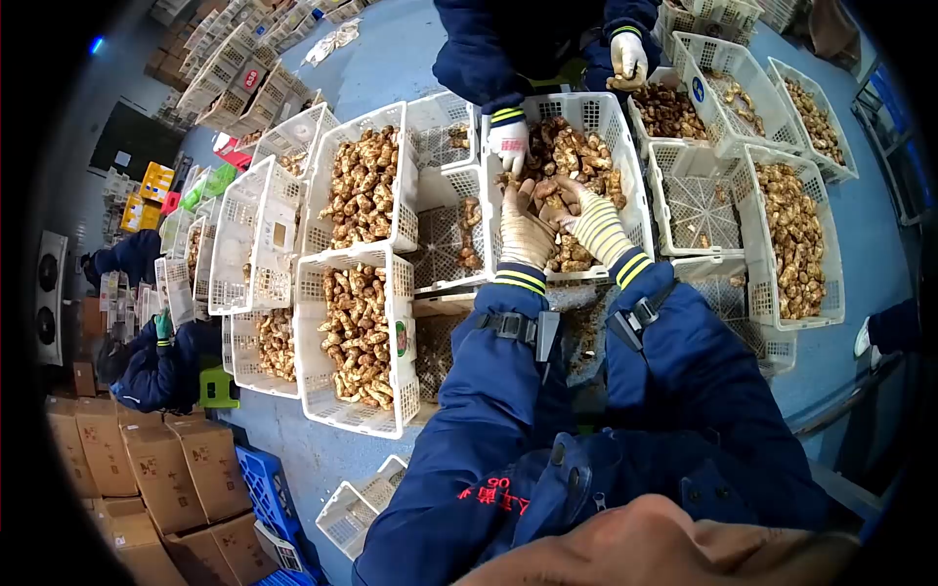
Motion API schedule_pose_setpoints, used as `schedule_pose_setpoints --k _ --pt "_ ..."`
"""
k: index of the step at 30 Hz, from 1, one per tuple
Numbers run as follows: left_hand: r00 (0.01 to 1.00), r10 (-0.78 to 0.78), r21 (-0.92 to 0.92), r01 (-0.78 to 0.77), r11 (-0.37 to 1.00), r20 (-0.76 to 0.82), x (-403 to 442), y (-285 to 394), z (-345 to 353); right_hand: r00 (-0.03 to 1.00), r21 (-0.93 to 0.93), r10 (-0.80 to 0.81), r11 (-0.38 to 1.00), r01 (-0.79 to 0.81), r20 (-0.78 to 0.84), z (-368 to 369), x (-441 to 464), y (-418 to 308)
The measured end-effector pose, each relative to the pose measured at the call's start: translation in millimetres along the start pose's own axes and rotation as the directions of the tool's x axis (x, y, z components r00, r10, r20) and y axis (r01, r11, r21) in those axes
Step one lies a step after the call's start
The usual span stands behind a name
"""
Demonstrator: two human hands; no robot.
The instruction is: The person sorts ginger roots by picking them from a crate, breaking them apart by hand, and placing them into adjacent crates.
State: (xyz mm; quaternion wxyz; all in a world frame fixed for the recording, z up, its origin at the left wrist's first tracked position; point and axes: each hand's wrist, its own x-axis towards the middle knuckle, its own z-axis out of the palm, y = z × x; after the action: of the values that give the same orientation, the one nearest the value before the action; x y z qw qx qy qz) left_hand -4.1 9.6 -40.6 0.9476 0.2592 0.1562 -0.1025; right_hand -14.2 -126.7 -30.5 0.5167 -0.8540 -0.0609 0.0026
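Both my hands wear striped knit gloves with soiled fingers and are over a white plastic crate [637, 210] of brown-and-cream mushrooms [586, 156]. My left hand [526, 232] is at the crate's near left, its fingers curled round what looks like a mushroom. Close beside it, my right hand [594, 220] grips another mushroom [553, 199] with fingers bent. The fingertips blend with the mushrooms, so the exact hold is partly hidden. A co-worker's gloved hand [509, 145] reaches into the same crate just beyond my left hand; their other gloved hand [628, 61] holds a mushroom.
Filled mushroom crates stand at left [303, 342] and right [835, 283]. A crate with a few mushrooms [437, 234] adjoins mine at left. Cardboard boxes [161, 469] and a blue pallet [269, 488] are at lower left. Other people work at far left.
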Motion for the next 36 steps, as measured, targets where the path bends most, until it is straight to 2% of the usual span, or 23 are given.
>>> schedule_pose_setpoints --k 2,3,4,5,6,7,9,11,12,16,19,20,22,23,24,27,28,30,33,36 --pt "1.0 -0.009 -0.052 0.01 0.999 0.011 -1 2 0 0.995 0.313 0.098 0.945 -0.1 0.022 7 4 9" --pt "1.0 -0.015 -0.078 0.016 0.997 0.016 -3 5 4 0.982 0.543 0.178 0.82 -0.179 0.056 5 3 4" --pt "0.999 -0.007 -0.067 0.004 0.998 -0.036 -5 4 10 0.96 0.649 0.261 0.715 -0.261 0.099 2 3 1" --pt "1.0 -0.012 -0.054 0.012 0.998 -0.004 -8 6 13 0.93 0.737 0.335 0.588 -0.333 0.152 -1 3 -3" --pt "0.999 -0.017 -0.043 0.019 0.999 0.028 -10 6 13 0.956 0.812 0.214 0.51 -0.283 0.199 -3 1 -1" --pt "0.998 -0.023 -0.031 0.025 0.999 0.06 -11 6 13 0.964 0.869 0.163 0.42 -0.262 0.212 -3 1 1" --pt "0.993 -0.066 0.014 0.065 0.998 0.097 -15 7 11 0.943 0.894 0.163 0.307 -0.327 0.289 -5 4 3" --pt "0.998 -0.067 0.048 0.066 0.997 0.022 -15 6 11 0.942 0.933 -0.028 0.155 -0.325 0.333 -7 2 5" --pt "0.997 -0.071 0.041 0.069 0.997 0.042 -17 7 13 0.933 0.941 -0.126 0.075 -0.331 0.338 -7 2 9" --pt "0.991 -0.085 0.035 0.082 0.996 0.102 -15 7 14 0.928 0.93 -0.059 0.022 -0.368 0.369 -10 -3 -1" --pt "0.994 -0.064 0.04 0.061 0.997 0.09 -14 3 12 0.898 0.889 -0.081 -0.125 -0.44 0.433 -9 2 -5" --pt "0.993 -0.07 0.044 0.067 0.997 0.09 -14 3 12 0.872 0.852 -0.147 -0.19 -0.488 0.467 -10 2 -7" --pt "0.991 -0.086 0.017 0.085 0.996 0.102 -11 4 7 0.935 0.933 -0.008 0.072 -0.353 0.354 -9 1 -10" --pt "0.998 -0.052 0.044 0.051 0.998 0.032 -9 3 5 0.959 0.936 0.049 0.208 -0.284 0.28 -8 0 -11" --pt "0.999 -0.016 0.073 0.018 0.997 -0.037 -10 3 8 0.969 0.933 0.006 0.271 -0.238 0.245 -9 3 -9" --pt "0.987 0.062 0.086 -0.05 0.995 -0.145 -13 6 14 0.995 0.692 0.069 0.716 -0.095 0.065 -3 12 2" --pt "0.986 0.071 0.094 -0.057 0.994 -0.153 -13 7 16 0.998 0.68 0.048 0.731 -0.059 0.034 -2 10 4" --pt "0.988 0.064 0.115 -0.048 0.992 -0.142 -16 10 19 0.999 0.481 0.039 0.876 -0.025 -0.02 1 14 7" --pt "0.993 0.085 0.162 -0.097 0.982 0.076 -24 13 26 0.995 0.213 -0.014 0.976 0.036 -0.104 3 14 6" --pt "0.994 0.107 0.147 -0.109 0.983 0.022 -9 6 12 0.992 -0.019 -0.039 0.999 0.037 -0.119 -3 10 -9"
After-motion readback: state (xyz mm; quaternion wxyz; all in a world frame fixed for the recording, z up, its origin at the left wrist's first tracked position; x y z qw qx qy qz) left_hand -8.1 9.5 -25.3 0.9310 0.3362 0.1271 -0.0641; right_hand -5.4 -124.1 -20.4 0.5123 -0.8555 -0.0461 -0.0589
